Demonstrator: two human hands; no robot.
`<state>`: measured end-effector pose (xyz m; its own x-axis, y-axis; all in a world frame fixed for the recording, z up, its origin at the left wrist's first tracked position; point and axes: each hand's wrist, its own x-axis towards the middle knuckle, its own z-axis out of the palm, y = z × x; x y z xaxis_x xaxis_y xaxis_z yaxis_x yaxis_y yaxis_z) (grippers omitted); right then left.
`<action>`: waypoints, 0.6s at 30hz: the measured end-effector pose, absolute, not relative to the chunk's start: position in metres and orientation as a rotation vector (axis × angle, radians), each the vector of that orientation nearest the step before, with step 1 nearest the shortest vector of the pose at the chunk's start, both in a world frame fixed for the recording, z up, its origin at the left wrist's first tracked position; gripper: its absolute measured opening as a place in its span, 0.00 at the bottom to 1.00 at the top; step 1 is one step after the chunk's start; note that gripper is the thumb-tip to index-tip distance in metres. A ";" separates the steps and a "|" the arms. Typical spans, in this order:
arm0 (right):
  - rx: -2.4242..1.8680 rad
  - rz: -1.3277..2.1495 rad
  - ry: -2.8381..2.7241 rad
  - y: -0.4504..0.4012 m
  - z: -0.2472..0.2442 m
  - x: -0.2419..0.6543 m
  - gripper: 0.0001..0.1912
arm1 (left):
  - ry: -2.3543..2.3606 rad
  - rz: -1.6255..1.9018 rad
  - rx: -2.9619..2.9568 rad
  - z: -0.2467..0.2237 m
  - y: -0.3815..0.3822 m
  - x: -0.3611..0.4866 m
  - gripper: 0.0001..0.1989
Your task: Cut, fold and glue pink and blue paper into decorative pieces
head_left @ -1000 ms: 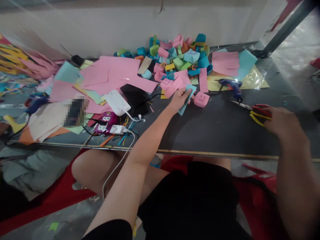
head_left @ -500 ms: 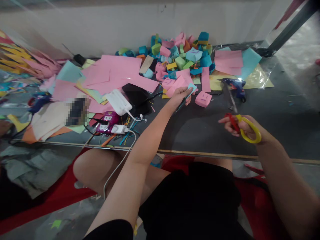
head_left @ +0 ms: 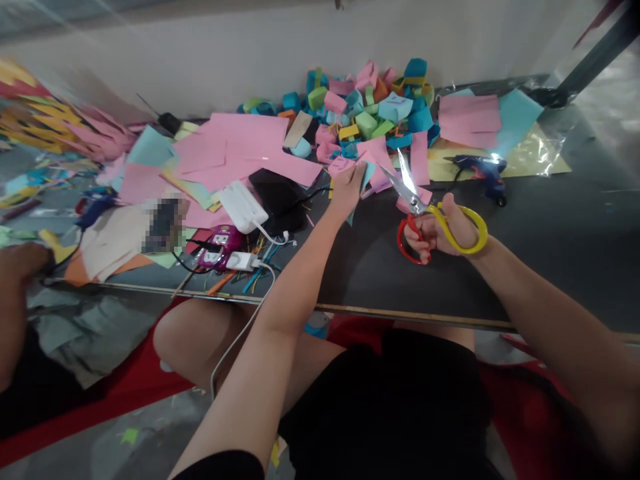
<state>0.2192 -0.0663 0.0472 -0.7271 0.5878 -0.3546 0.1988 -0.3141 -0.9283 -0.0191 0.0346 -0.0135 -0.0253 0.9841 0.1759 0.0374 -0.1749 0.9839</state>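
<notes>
Light blue paper (head_left: 369,175) is gripped in my left hand (head_left: 349,189), above the dark table just in front of the pile of paper pieces. My right hand (head_left: 443,229) has its fingers through the handles of a pair of scissors (head_left: 411,193), one handle red and the other yellow. The metal blades are spread apart and point up and left toward the blue paper, without touching it. A folded pink paper box (head_left: 419,198) lies behind the scissors, partly covered by them.
Small folded paper boxes (head_left: 367,120) in several colours are heaped against the wall. A blue glue gun (head_left: 483,172) lies to the right on yellow paper. Pink sheets (head_left: 245,137), a white adapter (head_left: 243,207) and a purple power strip (head_left: 217,247) fill the left. Another person's hand (head_left: 25,260) rests far left.
My right hand has brought the scissors left and up, and their blades have spread apart. My left hand has turned and shifted slightly left with the blue paper. Another person's arm has appeared at left.
</notes>
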 end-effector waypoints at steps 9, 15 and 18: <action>-1.082 2.173 -1.656 -0.066 0.053 0.218 0.50 | 1.230 1.445 1.474 -0.002 0.022 -0.017 0.26; -1.076 2.194 -1.636 -0.067 0.051 0.218 0.48 | 1.245 1.444 1.481 -0.001 0.022 -0.018 0.27; -1.068 2.179 -1.656 -0.066 0.052 0.217 0.48 | 1.233 1.455 1.473 -0.004 0.023 -0.018 0.28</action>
<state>0.2169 -0.0665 0.0522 -0.7178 0.5555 -0.4198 0.2557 -0.3505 -0.9010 -0.0184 0.0231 -0.0040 -0.0924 0.9489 0.3016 0.1417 -0.2873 0.9473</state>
